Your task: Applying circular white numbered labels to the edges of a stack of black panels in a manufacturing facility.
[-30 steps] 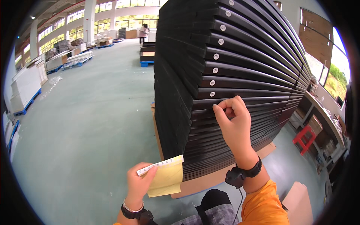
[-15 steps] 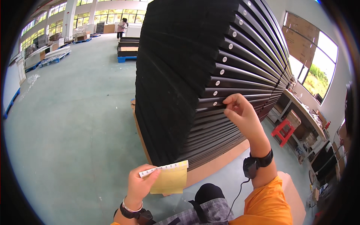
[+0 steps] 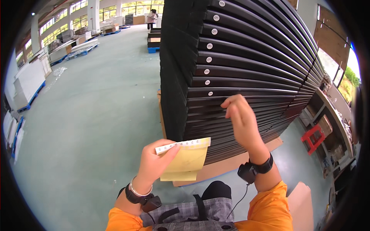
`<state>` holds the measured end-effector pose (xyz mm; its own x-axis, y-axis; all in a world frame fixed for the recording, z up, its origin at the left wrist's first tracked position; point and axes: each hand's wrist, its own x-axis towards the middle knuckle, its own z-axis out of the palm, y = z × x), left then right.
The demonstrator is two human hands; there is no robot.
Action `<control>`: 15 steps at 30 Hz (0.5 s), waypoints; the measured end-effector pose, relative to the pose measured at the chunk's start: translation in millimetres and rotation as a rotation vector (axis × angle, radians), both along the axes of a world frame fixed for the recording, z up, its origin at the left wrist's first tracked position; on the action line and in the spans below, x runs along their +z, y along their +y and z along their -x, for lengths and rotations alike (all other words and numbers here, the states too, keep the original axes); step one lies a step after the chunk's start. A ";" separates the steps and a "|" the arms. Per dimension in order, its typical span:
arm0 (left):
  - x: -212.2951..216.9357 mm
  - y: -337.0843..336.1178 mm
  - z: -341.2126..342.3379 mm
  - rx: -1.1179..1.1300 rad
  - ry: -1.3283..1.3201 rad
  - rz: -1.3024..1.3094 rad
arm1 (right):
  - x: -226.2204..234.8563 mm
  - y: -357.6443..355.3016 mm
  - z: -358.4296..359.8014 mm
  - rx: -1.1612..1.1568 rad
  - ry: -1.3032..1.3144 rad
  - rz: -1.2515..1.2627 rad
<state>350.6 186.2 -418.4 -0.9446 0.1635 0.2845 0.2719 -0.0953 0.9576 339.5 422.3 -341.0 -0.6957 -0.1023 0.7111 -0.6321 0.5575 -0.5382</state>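
Observation:
My left hand (image 3: 156, 159) pinches a sticker sheet (image 3: 185, 159), thumb on top; its yellow backing hangs down, and a white strip of printed round labels runs along the upper edge. Ahead of me rises a tall stack of long black panels (image 3: 254, 69). Small white round stickers sit on the panel edges in a column, the lowest one (image 3: 210, 93) just up and left of my right hand (image 3: 243, 119). That hand hovers by the panel edges, fingers loosely bent and tips slightly apart, with nothing visible in them.
Cardboard (image 3: 219, 172) lies under the stack. At right stand a red stool (image 3: 313, 138) and a cluttered workbench (image 3: 334, 115). Pallets with stacked boards (image 3: 83, 48) line the far left, and a person (image 3: 151, 18) stands in the distance. More cardboard (image 3: 300, 206) is at my lower right.
My right hand has come away from the lowest stickered panel edge, where its fingertips were beside a sticker. The sticker sheet has risen with my left hand. My view has turned left.

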 end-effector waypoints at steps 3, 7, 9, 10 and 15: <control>4.4 6.0 -0.7 0.010 0.082 0.038 | -13.5 -19.0 -15.7 -0.030 0.254 -0.325; 5.4 10.6 -0.9 0.001 0.075 0.036 | -28.3 -25.4 -23.1 -0.070 0.352 -0.488; 5.7 11.5 -2.1 0.020 0.106 0.076 | -31.8 -24.7 -22.6 -0.089 0.374 -0.496; 6.7 11.8 -3.2 0.020 0.109 0.081 | -32.2 -24.4 -22.7 -0.098 0.371 -0.501; 9.7 11.3 -8.0 0.032 0.149 0.105 | -32.5 -26.2 -26.3 -0.147 0.438 -0.577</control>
<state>358.6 197.5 -408.7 -0.8984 0.1700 0.4049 0.4130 0.0137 0.9106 365.8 396.1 -373.5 -0.3953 -0.4717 0.7881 -0.6189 0.7708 0.1509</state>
